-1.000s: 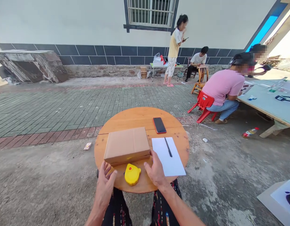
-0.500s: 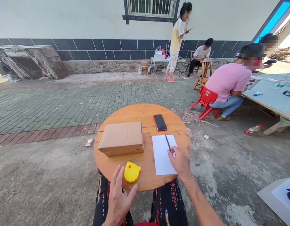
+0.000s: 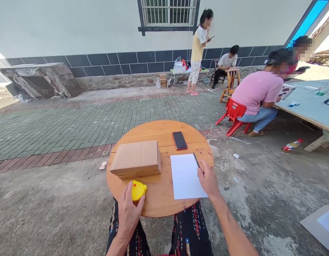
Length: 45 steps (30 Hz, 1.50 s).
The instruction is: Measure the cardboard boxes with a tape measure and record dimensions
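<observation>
My left hand (image 3: 130, 204) is closed around a small yellow tape measure (image 3: 138, 190) with a red button, at the near left of the round wooden table (image 3: 159, 209). The thumb lies along its near side and the fingers cover its left side. A black pen (image 3: 196, 160) is pinched in my right hand (image 3: 207, 179), over the right side of a white sheet of paper (image 3: 184, 177). The pen points away from me. Behind the tape measure lies a closed brown cardboard box (image 3: 136, 158).
A dark phone with a red edge (image 3: 179, 140) lies behind the paper. To the right, a person in pink (image 3: 256, 87) sits on a red chair (image 3: 235, 110) at a blue-topped table (image 3: 311, 103). Two other people are near the far wall. A bottle (image 3: 291, 145) lies on the ground.
My left hand has closed on the tape measure, which sits further left. My right hand has moved slightly right with the pen, and the paper has shifted a little. The view tilts up slightly.
</observation>
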{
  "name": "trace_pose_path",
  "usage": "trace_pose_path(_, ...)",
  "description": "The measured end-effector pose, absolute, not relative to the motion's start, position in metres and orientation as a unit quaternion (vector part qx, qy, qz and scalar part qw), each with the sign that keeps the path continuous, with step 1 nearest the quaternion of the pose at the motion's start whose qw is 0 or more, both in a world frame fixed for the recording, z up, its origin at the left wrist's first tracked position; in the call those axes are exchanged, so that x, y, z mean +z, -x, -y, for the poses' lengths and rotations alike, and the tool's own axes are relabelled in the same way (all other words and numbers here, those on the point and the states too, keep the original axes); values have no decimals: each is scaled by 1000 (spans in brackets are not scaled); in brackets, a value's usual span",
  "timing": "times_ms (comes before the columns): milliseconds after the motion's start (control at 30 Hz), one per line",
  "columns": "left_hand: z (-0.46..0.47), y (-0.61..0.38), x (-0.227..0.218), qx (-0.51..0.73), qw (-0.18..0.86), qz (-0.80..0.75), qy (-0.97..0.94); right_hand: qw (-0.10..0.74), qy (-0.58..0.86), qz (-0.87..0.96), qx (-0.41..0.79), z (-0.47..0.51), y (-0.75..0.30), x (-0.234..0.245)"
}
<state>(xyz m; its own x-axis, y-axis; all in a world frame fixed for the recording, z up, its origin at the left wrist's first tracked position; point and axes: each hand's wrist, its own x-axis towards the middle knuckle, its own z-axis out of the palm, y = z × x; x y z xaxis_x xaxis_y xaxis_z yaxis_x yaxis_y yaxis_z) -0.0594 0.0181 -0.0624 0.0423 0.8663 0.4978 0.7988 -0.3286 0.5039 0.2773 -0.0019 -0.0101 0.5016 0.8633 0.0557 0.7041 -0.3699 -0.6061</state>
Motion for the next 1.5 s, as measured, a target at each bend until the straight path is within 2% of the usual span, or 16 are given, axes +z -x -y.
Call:
trace_pose_path(100,-4,56,-54,398,-19,-563,-725,482,720,409,286,22,-283,-10)
trace_pose_path(167,12,41,-44,396,-18,-519,-757,591,627,332,384,34,-284,-6)
trace_pose_path(267,28,1,-32,330,29,-431,-840,643,517,317,468,50,-285,7)
trace_pose_path(367,25,-42,-27,243,72,-378,-890,634,472,398,465,61,-290,19)
trace_pose_path(567,1,-84,-32,156,105,-367,-911,600,683,380,171,66,-305,11)
trace_pose_path(667,1,-82,-41,139,100,-371,-912,609,676,393,132,63,-312,11)
trace_pose_path(800,9,-69,-52,136,67,-373,-915,629,629,425,169,52,-315,14)
trace_pose_path(1033,15,-64,-54,170,48,-383,-907,705,558,341,274,20,-311,2)
trace_pose_path(1200,13,-66,-50,168,55,-387,-905,662,561,339,362,-8,-307,-13)
trace_pose_path(1500,12,-67,-46,175,91,-401,-895,622,606,380,318,-35,-300,-15)
